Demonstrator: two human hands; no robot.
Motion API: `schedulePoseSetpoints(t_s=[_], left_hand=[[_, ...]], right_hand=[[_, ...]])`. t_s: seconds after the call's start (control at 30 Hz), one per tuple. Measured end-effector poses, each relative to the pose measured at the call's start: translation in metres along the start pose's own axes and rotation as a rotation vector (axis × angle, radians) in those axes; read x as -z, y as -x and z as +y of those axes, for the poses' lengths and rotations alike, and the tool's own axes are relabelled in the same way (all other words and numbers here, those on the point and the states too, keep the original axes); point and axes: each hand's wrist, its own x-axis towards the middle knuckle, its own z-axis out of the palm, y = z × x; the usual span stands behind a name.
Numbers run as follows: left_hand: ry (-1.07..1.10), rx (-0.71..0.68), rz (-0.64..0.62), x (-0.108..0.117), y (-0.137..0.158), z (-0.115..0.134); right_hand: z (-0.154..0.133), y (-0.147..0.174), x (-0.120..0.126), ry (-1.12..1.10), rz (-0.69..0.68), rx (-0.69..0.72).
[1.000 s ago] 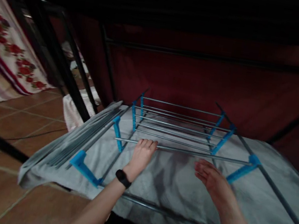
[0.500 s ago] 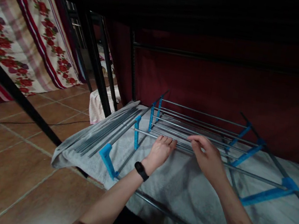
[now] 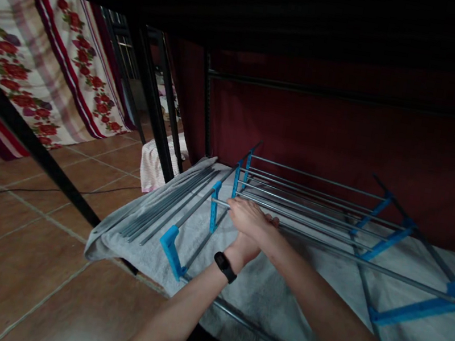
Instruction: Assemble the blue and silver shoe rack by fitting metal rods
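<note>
Blue brackets [image 3: 412, 311], grey rods [image 3: 392, 273] — striped curtain [image 3: 49, 67], red-flowered.

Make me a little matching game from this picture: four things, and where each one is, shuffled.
1. Black wristband
2. Loose grey metal rods
3. White cloth with red flowers
4. Bare right hand

A. Hanging at the picture's left
B. In front of the left hand, partly hiding it
C. Around a wrist
D. Lying side by side on grey fabric

Pairs: 1-C, 2-D, 3-A, 4-B.
</note>
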Motion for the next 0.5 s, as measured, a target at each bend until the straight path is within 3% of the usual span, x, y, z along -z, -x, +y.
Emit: schedulePoseSetpoints(t_s=[0.1,0.2,0.3,0.4,0.5], left_hand=[[-0.018,-0.074,-0.013,0.003,-0.002,0.002],[0.022,-0.134,0.089,0.005,0.003,0.006],[0.083,-0.191,0.142,0.011,0.025,0.009],[0.08,-0.228,0.178,0.04,0.056,0.006],[0.036,-0.213,0.223,0.093,0.073,-0.008]], right_hand=[[-0.007,-0.007,0.003,0.319,-0.166,-0.057],[-0.014,-0.012,0.012,0.605,-0.341,-0.088],[-0.016,-0.013,0.019,0.627,-0.384,-0.063],[-0.014,-0.013,0.021,0.65,-0.403,-0.033],[-0.011,-0.014,0.02,0.666,-0.409,-0.029]])
